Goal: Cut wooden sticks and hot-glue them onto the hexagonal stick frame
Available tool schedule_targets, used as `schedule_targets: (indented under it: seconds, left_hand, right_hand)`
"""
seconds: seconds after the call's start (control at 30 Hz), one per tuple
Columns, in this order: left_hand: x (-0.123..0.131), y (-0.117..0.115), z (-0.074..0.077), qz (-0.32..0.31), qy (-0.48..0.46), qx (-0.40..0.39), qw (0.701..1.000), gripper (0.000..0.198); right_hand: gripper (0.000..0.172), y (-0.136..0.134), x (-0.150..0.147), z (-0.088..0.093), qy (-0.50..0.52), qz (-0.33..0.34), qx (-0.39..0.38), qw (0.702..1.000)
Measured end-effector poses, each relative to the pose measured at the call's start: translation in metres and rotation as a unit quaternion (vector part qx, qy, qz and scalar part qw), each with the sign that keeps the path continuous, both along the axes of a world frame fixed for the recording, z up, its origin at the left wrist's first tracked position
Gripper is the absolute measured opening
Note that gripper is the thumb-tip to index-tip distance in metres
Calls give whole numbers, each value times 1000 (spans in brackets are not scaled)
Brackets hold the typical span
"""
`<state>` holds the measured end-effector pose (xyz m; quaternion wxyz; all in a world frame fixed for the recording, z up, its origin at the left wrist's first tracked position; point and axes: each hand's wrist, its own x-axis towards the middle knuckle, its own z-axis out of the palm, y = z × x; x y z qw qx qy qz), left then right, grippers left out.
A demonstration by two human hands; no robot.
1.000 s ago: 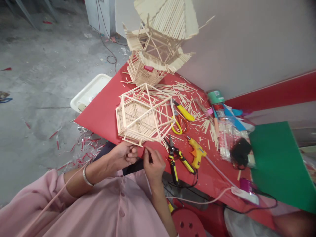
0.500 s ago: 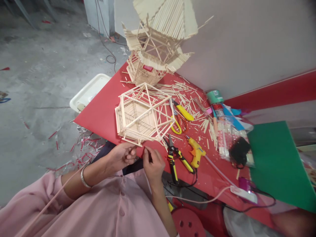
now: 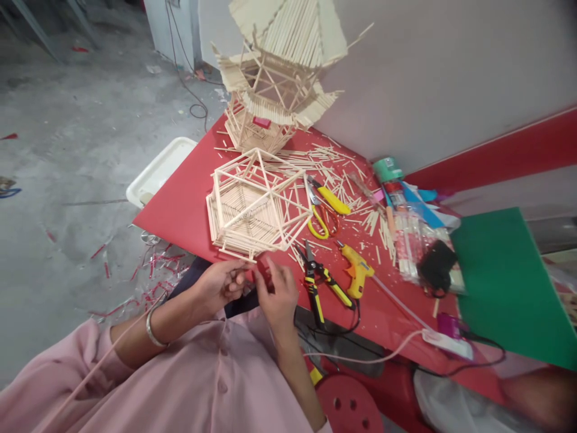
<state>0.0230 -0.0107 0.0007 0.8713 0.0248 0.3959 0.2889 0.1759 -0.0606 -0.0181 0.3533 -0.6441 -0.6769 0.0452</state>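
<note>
My left hand (image 3: 222, 284) and my right hand (image 3: 276, 291) meet at the near edge of the red table (image 3: 187, 204), fingers pinched together on a small red piece (image 3: 262, 269). Just beyond them lies a hexagonal frame of thin wooden sticks (image 3: 252, 207). A taller stick model with a sloped roof (image 3: 274, 78) stands at the far end of the table.
Black-and-yellow pliers (image 3: 315, 282), a yellow glue gun (image 3: 357, 270) and yellow-handled scissors (image 3: 327, 207) lie right of my hands among loose sticks. A green sheet (image 3: 505, 288), packets of sticks and a green tape roll (image 3: 387, 170) sit further right. A white tray (image 3: 157, 171) stands left of the table.
My right hand has shifted slightly left toward the left hand, and the fingers now close around the small red piece. The view has tilted a little.
</note>
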Motion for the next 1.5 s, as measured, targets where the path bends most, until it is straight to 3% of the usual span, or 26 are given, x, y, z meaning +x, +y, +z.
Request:
schedule_targets:
  seconds: [0.13,0.37,0.47,0.6,0.7,0.8,1.0,1.17,1.3,1.5]
  left_hand:
    - [0,-6,0,-15,29,26,999,16]
    - [0,-14,9,-14,139,113,984,33]
    - [4,-17,12,-27,169,129,977,39]
    - [16,-24,14,-45,180,165,969,41]
    - [28,-30,16,-71,183,201,960,38]
    - [41,-34,19,-93,182,235,950,35]
    - [63,-35,16,-105,232,302,919,37]
    - [72,-32,3,-121,275,379,875,49]
    - [76,-29,-3,-95,282,375,878,50]
    - [75,-25,-2,-107,259,373,884,39]
  right_hand:
    - [24,1,-4,-1,-3,36,-5,999]
    - [17,-12,5,11,57,-23,-5,998]
    - [18,-17,37,26,30,-68,8,997]
    - [30,-21,106,36,-3,-255,22,967]
    - [37,-23,148,33,17,-315,-5,949]
    - [37,-20,162,35,40,-271,-37,961]
    - [26,2,154,60,-1,-76,-138,988]
    - [21,28,164,72,-72,-76,-174,979]
    - [22,44,163,75,-121,-63,-212,968]
    - [23,64,149,73,-219,-14,-229,948]
